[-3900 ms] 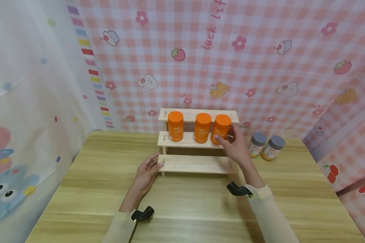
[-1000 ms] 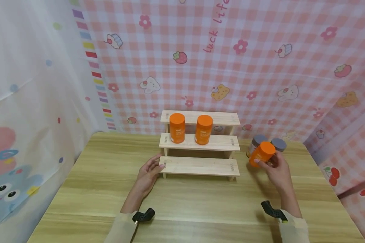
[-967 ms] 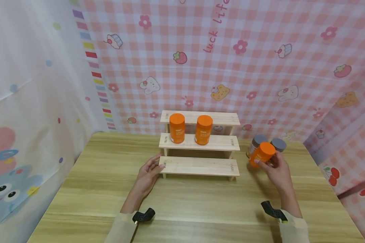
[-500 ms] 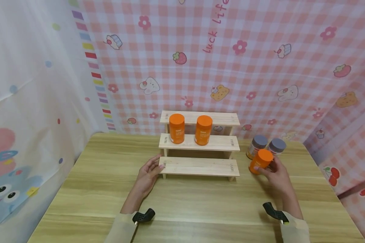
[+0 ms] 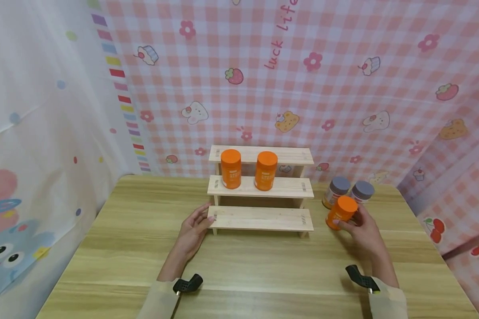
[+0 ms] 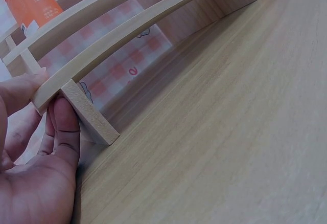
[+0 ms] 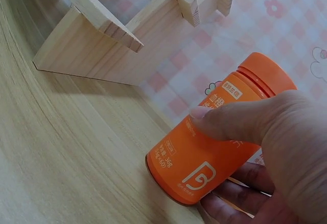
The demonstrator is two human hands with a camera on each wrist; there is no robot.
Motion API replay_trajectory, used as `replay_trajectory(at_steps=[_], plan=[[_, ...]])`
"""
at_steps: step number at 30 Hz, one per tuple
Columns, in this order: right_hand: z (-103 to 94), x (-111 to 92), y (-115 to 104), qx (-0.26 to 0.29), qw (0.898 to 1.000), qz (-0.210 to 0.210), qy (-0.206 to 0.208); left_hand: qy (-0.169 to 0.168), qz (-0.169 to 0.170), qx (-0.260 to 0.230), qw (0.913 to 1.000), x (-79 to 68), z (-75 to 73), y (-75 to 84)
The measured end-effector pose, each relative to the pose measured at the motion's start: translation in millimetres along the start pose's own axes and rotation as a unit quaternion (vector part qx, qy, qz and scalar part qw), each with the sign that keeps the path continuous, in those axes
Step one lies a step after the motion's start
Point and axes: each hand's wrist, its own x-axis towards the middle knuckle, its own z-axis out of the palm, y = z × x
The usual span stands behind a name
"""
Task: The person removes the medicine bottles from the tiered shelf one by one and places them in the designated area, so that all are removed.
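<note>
An orange supplement bottle point(image 5: 341, 213) stands on the table at the right, in front of two grey-capped bottles. My right hand point(image 5: 365, 228) grips it, thumb on the label side and fingers round the far side, as the right wrist view shows. My left hand point(image 5: 192, 231) pinches the left end of the lowest step of a three-step wooden rack point(image 5: 259, 218), thumb on top and fingers beneath. On the middle step stand two more orange bottles, one at the left point(image 5: 231, 169) and one near the centre point(image 5: 266, 171).
Behind the held bottle stand the grey-capped bottles, one left point(image 5: 337, 192) and one right point(image 5: 361, 192). A pink checked cloth point(image 5: 263, 88) hangs behind the wood-grain table point(image 5: 255, 270). A white curtain point(image 5: 56, 115) hangs along the left.
My right hand has carried the orange bottle from the right of the middle step to the table and lowered it in front of the grey-capped bottles. The left hand stays on the rack.
</note>
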Motion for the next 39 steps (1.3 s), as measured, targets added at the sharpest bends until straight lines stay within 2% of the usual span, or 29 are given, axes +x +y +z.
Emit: replay_trajectory(at_steps=[7, 13, 19, 30, 33, 39], plan=[[-2.7, -2, -8, -0.003, 1.000, 0.009, -0.017, 0.003, 0.002, 0.001, 1.0000, -0.1, 0.9, 0.3], [-8.9, -4, -20, -0.027, 0.999, -0.009, -0.018, 0.004, 0.001, 0.001, 1.0000, -0.6, 1.5, 1.4], [-14.9, -8, -37, -0.055, 0.998, -0.014, 0.007, 0.006, -0.004, 0.001, 1.0000, -1.4, 3.0, 3.2], [-16.0, -14, -63, -0.060, 0.995, -0.037, 0.068, 0.002, -0.004, 0.002, 1.0000, -2.0, 3.4, 3.0], [-13.7, -16, -68, -0.060, 0.995, -0.030, 0.076, 0.000, -0.004, 0.003, 1.0000, -2.6, 3.1, 3.3], [-3.0, -16, -78, -0.044, 0.994, -0.053, 0.083, -0.003, -0.004, 0.002, 1.0000, -2.8, 2.6, 3.7]])
